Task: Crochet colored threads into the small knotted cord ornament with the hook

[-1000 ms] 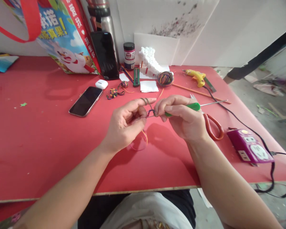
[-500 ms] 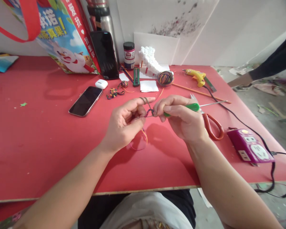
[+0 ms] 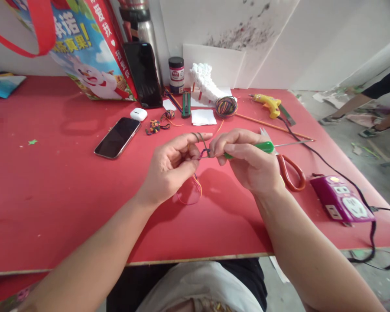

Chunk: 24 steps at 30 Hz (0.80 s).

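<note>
Over the red table, my right hand (image 3: 250,158) is closed round a crochet hook (image 3: 264,147) with a green handle and thin metal ends. My left hand (image 3: 172,167) pinches a small piece of multicoloured yarn (image 3: 204,153) between thumb and fingers, with a dark strand looped over its stretched index finger. The hook's thin tip meets the yarn between the two hands. Loose orange and pink yarn ends hang below my left hand. Behind the hands, a ball of multicoloured yarn (image 3: 225,106) rests on the table. Scissors (image 3: 291,173) with reddish handles lie partly behind my right hand.
A phone (image 3: 117,138), a white earphone case (image 3: 138,114) and a small knitted piece (image 3: 154,126) lie to the left. On the right are a yellow glue gun (image 3: 269,105), a purple power socket (image 3: 342,198) and black cables. Another person's legs (image 3: 354,102) show beyond the table.
The other person's legs have shifted to the right, and both shoes now show. My hands have barely moved; the hook has slid very slightly rightward.
</note>
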Tool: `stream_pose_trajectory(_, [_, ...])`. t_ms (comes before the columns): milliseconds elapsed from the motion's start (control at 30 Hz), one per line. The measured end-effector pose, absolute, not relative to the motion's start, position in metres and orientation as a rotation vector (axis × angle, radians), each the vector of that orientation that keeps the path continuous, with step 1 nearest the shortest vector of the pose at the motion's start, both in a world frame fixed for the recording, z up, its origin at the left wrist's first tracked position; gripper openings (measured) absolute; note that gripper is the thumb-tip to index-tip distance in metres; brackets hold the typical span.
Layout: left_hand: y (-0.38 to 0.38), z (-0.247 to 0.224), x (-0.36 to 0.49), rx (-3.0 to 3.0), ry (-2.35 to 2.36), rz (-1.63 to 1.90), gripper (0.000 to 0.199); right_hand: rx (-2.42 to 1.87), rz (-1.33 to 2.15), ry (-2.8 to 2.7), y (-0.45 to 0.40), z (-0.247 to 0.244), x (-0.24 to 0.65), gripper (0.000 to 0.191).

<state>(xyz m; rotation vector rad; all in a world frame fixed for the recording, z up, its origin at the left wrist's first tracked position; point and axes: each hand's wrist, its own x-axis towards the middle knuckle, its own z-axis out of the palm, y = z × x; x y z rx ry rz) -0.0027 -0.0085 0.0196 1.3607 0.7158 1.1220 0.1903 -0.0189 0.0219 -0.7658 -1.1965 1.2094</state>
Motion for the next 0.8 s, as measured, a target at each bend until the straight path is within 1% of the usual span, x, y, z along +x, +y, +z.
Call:
stream_pose_trajectory(167, [-0.0039, 0.0185, -0.0023, 1.182, 0.619, 1.035, 0.036, -0.655, 1.160, -1.276, -0.0204, 0.0223, 0.1893, 0.019])
stream_pose_trajectory(267, [-0.0016, 0.0166, -0.0039, 1.126, 0.633, 1.009, 0.040, -0.653, 1.171, -1.266, -0.0220, 0.0230, 0.1888, 0.020])
stream_pose_trajectory(367, [0.0000, 0.0142, -0.0057, 1.113, 0.636, 1.005, 0.043, -0.654, 1.188, -1.262, -0.0226, 0.0230, 0.1892, 0.020])
stream_pose_trajectory(533, [0.0007, 0.0111, -0.0062, 1.132, 0.630, 0.995, 0.040, -0.661, 1.207, -1.267, -0.0225, 0.0228, 0.1899, 0.019])
stream_pose_trajectory(800, [-0.0032, 0.0144, -0.0060, 1.175, 0.617, 0.965, 0.047, -0.681, 1.227, -1.268, -0.0231, 0.0223, 0.1896, 0.016])
